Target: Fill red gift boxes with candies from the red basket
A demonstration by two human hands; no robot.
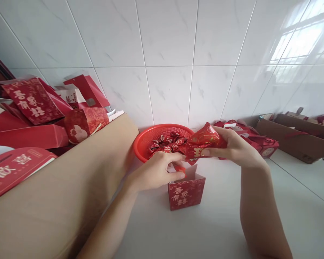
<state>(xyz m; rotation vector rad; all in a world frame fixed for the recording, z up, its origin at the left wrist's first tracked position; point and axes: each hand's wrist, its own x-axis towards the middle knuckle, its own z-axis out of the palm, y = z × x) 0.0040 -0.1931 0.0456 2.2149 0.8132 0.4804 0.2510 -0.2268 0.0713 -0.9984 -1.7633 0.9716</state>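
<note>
My right hand grips a shiny red snack packet with gold lettering, tilted above and behind a small box. That red paper box stands upright on the white surface with its top flaps up and white characters on the front. At the box's upper left edge is my left hand, thumb and forefinger closed around a small orange-red item whose kind I cannot make out. Directly behind the hands sits a red plastic basket holding many small red-wrapped sweets.
To the left, a big cardboard carton holds folded red boxes. Several red gift boxes stand at the right, beside an open brown carton. A white tiled wall closes off the back of the white surface.
</note>
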